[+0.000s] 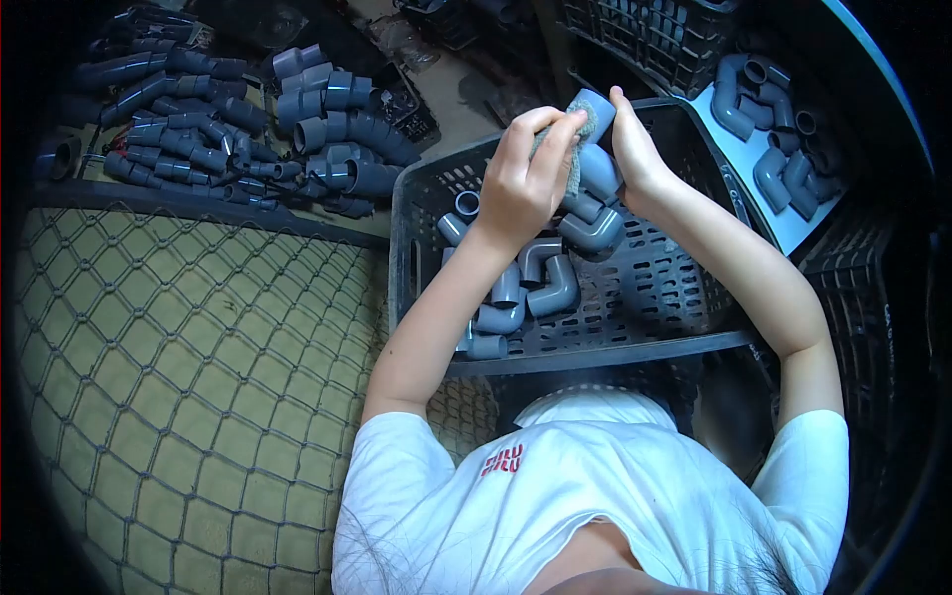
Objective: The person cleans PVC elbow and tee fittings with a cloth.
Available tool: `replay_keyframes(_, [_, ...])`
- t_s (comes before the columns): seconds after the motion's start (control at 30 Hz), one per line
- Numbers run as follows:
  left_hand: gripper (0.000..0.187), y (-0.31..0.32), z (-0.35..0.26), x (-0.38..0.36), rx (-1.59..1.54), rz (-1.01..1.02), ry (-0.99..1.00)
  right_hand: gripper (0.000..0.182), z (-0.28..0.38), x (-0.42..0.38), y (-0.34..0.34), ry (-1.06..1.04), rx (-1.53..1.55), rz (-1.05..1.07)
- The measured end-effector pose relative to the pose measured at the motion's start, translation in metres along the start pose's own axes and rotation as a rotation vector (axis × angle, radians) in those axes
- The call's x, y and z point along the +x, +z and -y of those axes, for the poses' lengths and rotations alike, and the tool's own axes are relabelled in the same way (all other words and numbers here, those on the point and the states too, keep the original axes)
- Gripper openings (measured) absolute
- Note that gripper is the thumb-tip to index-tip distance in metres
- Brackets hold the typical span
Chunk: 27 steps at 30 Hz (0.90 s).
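A grey plastic pipe elbow is held above a black crate, between my two hands. My left hand is closed on a grey-green cloth and presses it against the elbow's side. On the other side, my right hand grips the same elbow, its palm along the pipe and one fingertip reaching the upper end. Part of the elbow is hidden behind the cloth and fingers. Several more grey elbows lie loose in the crate below, mostly at its left side and under my hands.
The black crate has a slotted floor. Grey fittings are piled at the upper left, beyond a wire-mesh surface. Several elbows lie on a white board at the right. Another black crate stands behind.
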State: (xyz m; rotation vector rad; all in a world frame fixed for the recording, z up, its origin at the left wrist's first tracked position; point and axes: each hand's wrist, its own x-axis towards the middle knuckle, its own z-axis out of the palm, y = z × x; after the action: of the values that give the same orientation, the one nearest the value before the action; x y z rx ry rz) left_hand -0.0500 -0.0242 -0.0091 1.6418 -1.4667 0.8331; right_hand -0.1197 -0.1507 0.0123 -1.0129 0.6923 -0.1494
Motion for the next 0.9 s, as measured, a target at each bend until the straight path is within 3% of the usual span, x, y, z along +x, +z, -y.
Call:
replay_keyframes(0.1, [0.040, -0.001, -0.009, -0.014, -0.082, 0.087, 0.115, 0.071, 0.000, 0.013, -0.006, -0.091, 0.082, -0.009])
replay_keyframes(0.17, [0.039, 0.000, -0.018, -0.020, -0.135, 0.195, 0.213, 0.074, 0.009, 0.013, -0.018, 0.020, 0.075, 0.131])
replay_keyframes(0.23, [0.042, 0.003, -0.011, -0.013, -0.117, 0.151, 0.234, 0.077, 0.007, 0.011, -0.018, 0.010, 0.052, 0.163])
replay_keyframes(0.37, [0.050, 0.002, -0.001, -0.008, -0.097, -0.001, 0.048, 0.075, 0.002, 0.015, -0.010, -0.053, -0.017, 0.066])
replay_keyframes(0.43, [0.050, 0.002, -0.005, -0.012, -0.095, 0.037, 0.079, 0.072, 0.000, 0.022, -0.014, -0.090, 0.038, 0.094])
replay_keyframes(0.57, [0.048, -0.007, -0.005, -0.008, -0.035, 0.158, 0.193, 0.054, 0.002, 0.021, -0.021, 0.038, 0.016, 0.172])
replay_keyframes(0.63, [0.044, -0.003, 0.006, 0.000, 0.025, -0.010, 0.140, 0.041, 0.005, 0.008, -0.013, 0.017, 0.014, 0.053])
replay_keyframes(0.7, [0.043, -0.003, 0.006, 0.005, 0.038, -0.081, -0.005, 0.041, 0.003, 0.011, -0.016, 0.038, -0.018, 0.169])
replay_keyframes(0.77, [0.043, -0.003, 0.002, -0.001, 0.023, -0.103, 0.001, 0.042, -0.002, 0.013, -0.019, 0.038, 0.010, 0.185])
replay_keyframes(0.9, [0.041, -0.007, -0.006, -0.007, -0.134, 0.126, 0.151, 0.044, 0.006, 0.010, -0.020, 0.051, 0.074, 0.199])
